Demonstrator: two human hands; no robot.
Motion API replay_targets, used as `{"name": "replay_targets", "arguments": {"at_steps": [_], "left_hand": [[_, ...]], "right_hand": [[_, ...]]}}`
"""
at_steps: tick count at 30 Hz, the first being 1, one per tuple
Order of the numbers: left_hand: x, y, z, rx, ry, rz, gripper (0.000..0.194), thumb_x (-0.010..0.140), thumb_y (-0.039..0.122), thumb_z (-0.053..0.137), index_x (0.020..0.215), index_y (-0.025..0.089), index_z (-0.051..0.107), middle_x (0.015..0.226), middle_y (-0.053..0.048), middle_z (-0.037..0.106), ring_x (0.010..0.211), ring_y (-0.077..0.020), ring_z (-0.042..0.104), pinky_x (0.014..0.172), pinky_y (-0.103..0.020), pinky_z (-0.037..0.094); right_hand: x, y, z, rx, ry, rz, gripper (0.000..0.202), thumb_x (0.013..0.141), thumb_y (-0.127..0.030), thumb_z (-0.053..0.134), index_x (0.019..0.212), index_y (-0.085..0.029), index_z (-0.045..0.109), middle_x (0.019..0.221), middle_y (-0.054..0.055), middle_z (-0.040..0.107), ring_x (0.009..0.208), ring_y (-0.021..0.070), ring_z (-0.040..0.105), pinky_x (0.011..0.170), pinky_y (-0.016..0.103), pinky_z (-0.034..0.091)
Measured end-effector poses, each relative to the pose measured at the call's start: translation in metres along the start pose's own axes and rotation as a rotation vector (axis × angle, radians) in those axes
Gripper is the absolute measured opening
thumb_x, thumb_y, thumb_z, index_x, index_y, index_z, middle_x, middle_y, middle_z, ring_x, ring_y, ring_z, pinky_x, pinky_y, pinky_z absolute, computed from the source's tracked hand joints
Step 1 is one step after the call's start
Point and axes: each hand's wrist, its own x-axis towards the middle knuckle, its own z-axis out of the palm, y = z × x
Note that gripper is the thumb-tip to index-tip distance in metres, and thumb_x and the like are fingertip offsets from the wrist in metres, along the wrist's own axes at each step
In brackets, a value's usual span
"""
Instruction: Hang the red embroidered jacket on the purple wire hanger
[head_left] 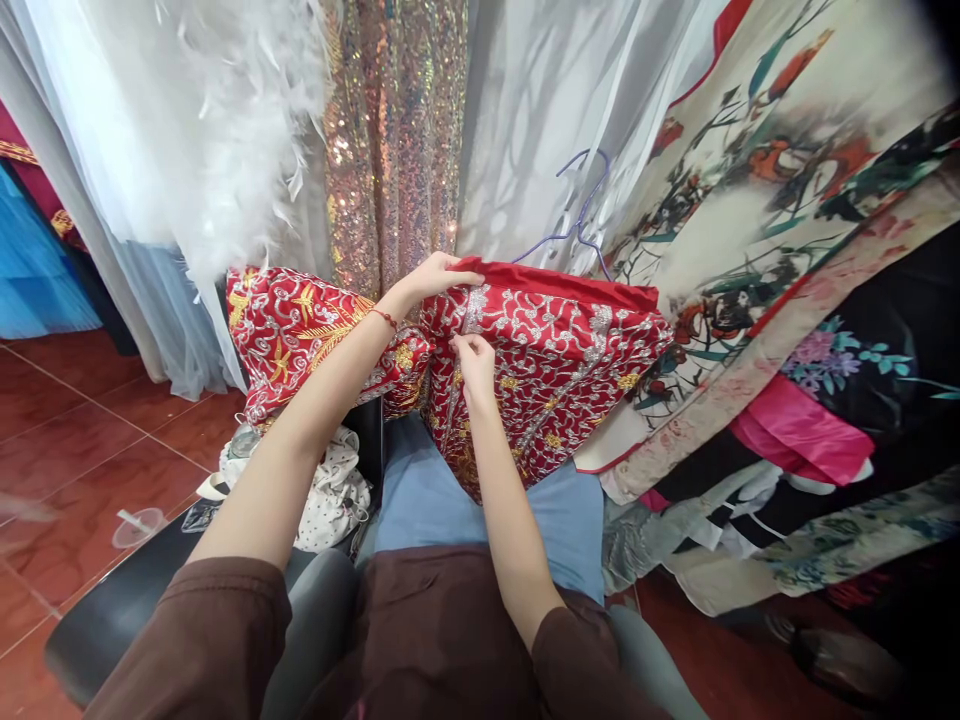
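A red garment [555,360] with silver and gold embroidery is spread over my lap, its plain red band along the top edge. My left hand [439,275] is closed on that top edge, near a silver sequined patch; a red bead bracelet circles the wrist. Just below, my right hand [474,362] is pinched closed against the embroidered face. Whatever its fingertips hold, if anything, is too small to make out. Another red embroidered part [281,315] with gold motifs extends left, beneath my left forearm. I cannot tell whether both parts are one piece.
Behind the garment hang a purple hanger [579,225], a sequined cloth [405,130] and a white feathered dress [247,110]. Floral garments [795,170] crowd the right. On the left stands a black chair [120,620] holding a dotted white cloth [330,500].
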Motion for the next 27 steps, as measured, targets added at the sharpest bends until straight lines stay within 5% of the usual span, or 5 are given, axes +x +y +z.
{"name": "replay_targets", "arguments": {"at_steps": [10,14,17,22,27], "left_hand": [[0.003,-0.007,-0.001,0.048,0.013,0.027,0.023,0.071,0.029,0.082,0.060,0.017,0.066,0.059,-0.002,0.055,0.060,-0.0119,0.050,0.059,-0.029,0.035],[0.003,-0.003,-0.004,0.237,0.035,0.050,0.020,0.079,0.036,0.076,0.075,0.016,0.072,0.073,-0.006,0.063,0.074,-0.0180,0.059,0.070,-0.033,0.046],[-0.014,0.010,0.001,0.501,0.141,0.129,0.024,0.082,0.035,0.072,0.099,0.017,0.073,0.095,-0.010,0.068,0.099,-0.0253,0.062,0.088,-0.039,0.049],[-0.086,0.024,0.054,0.995,0.569,0.041,0.034,0.092,0.017,0.052,0.123,0.011,0.063,0.123,-0.020,0.063,0.123,-0.0315,0.052,0.104,-0.043,0.042],[-0.123,-0.004,0.111,1.253,0.323,-0.278,0.031,0.095,0.016,0.044,0.111,0.001,0.065,0.116,-0.025,0.065,0.111,-0.0335,0.057,0.095,-0.042,0.044]], "right_hand": [[-0.005,-0.007,0.002,-0.151,0.013,-0.057,0.019,0.086,-0.036,0.057,0.074,-0.021,0.062,0.072,0.000,0.070,0.073,0.0177,0.068,0.080,0.031,0.054],[-0.004,-0.007,-0.001,-0.019,-0.021,-0.050,0.018,0.082,-0.036,0.060,0.080,-0.020,0.067,0.089,0.003,0.075,0.090,0.0191,0.069,0.084,0.031,0.053],[-0.004,-0.007,-0.009,0.018,-0.087,-0.049,0.018,0.080,-0.036,0.063,0.078,-0.019,0.068,0.081,0.002,0.073,0.076,0.0165,0.067,0.077,0.030,0.053],[-0.002,-0.008,-0.020,0.022,-0.120,0.057,0.018,0.076,-0.035,0.064,0.071,-0.018,0.067,0.052,-0.005,0.055,0.045,0.0082,0.045,0.047,0.023,0.036],[-0.002,-0.014,-0.025,0.069,-0.175,0.036,0.019,0.071,-0.035,0.071,0.066,-0.018,0.066,0.052,-0.006,0.050,0.048,0.0055,0.039,0.045,0.021,0.028]]}}
